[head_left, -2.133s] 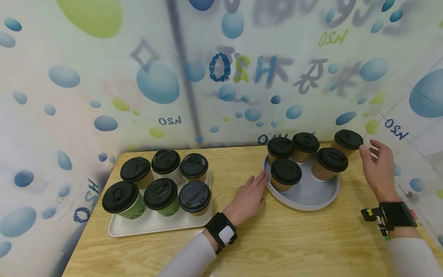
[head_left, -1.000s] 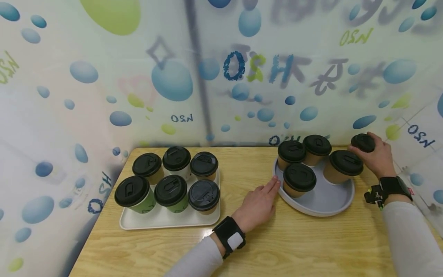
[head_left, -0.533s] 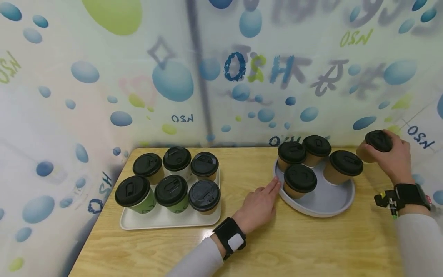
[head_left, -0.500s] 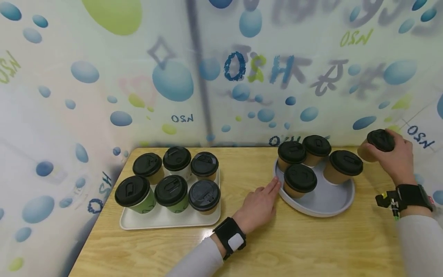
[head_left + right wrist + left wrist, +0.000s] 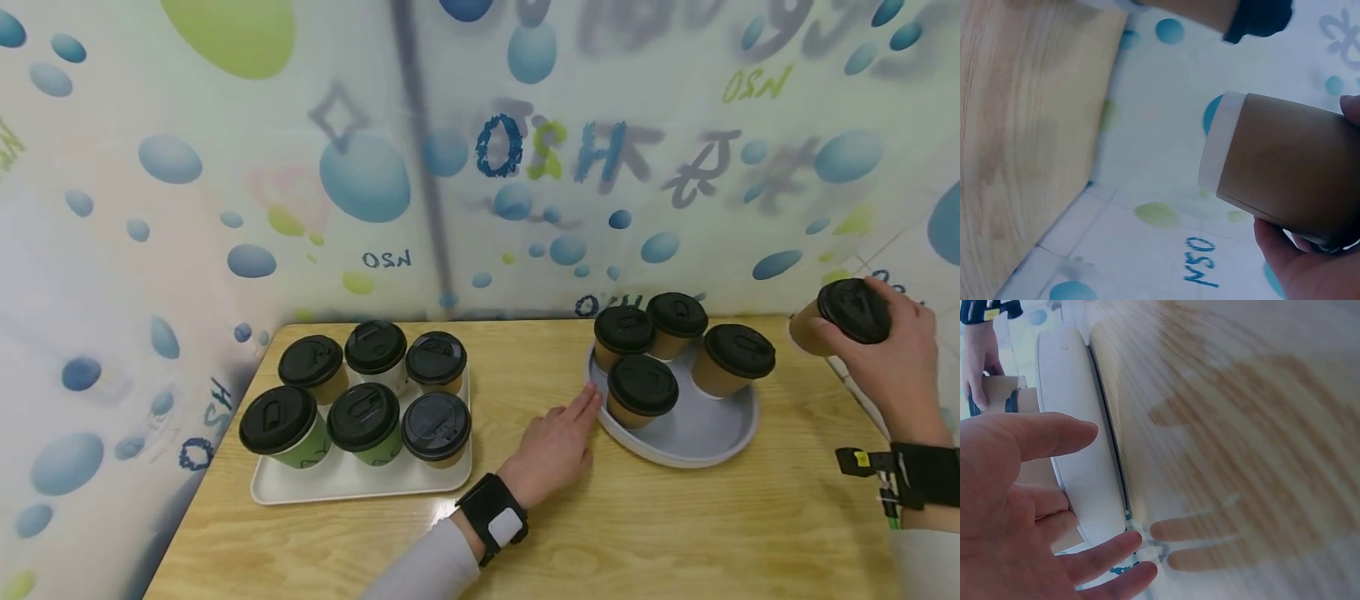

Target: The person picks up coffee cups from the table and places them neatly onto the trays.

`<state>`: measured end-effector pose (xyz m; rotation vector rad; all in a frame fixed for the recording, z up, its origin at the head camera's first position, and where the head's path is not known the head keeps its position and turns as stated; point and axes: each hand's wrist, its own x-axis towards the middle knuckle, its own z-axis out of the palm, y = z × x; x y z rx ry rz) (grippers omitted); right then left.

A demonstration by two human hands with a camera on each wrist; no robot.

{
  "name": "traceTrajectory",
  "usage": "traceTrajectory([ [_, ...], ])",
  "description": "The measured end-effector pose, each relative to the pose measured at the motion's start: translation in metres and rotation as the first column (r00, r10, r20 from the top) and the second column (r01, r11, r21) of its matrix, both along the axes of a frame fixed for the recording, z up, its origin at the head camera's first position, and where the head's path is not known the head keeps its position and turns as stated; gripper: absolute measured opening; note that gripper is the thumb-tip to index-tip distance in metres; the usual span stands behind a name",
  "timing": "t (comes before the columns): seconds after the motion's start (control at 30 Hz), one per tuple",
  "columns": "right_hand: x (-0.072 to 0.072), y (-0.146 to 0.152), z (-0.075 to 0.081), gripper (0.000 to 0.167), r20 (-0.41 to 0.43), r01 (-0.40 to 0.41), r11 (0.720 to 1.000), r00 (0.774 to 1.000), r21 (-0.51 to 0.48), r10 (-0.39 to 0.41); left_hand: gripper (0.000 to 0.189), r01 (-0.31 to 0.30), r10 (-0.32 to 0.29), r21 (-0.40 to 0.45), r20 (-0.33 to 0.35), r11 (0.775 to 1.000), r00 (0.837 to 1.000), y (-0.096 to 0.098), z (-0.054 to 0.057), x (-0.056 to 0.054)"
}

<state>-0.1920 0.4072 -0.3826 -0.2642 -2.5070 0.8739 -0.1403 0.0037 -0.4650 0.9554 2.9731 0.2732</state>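
Observation:
My right hand grips a brown paper coffee cup with a black lid, off the table's far right corner. In the right wrist view the same cup is tilted, its pale base apart from the tabletop. My left hand lies at the left side of a grey round tray, fingertips at its rim and fingers extended. Several brown cups with black lids stand on that tray, including a front one and a right one. The left wrist view shows the tray's outer wall beyond my left thumb.
A white rectangular tray sits on the left of the wooden table. It carries several black-lidded cups, among them a green cup and a white cup. A patterned cloth wall rises right behind the table.
My right hand, earlier loose beside the cup at the round tray's back right, has taken hold of it and carried it up and right. My left hand stays by the tray's rim.

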Motion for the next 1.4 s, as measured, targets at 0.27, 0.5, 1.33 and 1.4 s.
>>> traceTrajectory([
  [0.27, 0.023, -0.013, 0.01, 0.084, -0.071, 0.033, 0.994, 0.997, -0.107, -0.041, 0.076, -0.005, 0.005, -0.005, -0.001, 1.0, 1.0, 0.001, -0.001, 0.001],
  [0.5, 0.047, -0.029, 0.016, 0.076, -0.086, 0.081, 0.974, 0.991, -0.213, -0.101, 0.073, -0.007, 0.006, -0.009, -0.057, 1.0, 0.998, 0.0, -0.002, 0.004],
  [1.33, 0.087, -0.086, -0.041, 0.096, 0.028, -0.184, 0.971, 0.981, -0.151, 0.19, 0.072, -0.037, 0.037, -0.011, -0.021, 0.999, 0.999, 0.004, -0.004, 0.01],
  [1.4, 0.088, -0.09, -0.045, 0.1, 0.058, -0.196, 0.973, 0.977, -0.12, 0.205, 0.072, -0.035, 0.034, -0.016, -0.02, 0.999, 0.999, 0.005, -0.003, 0.01],
])
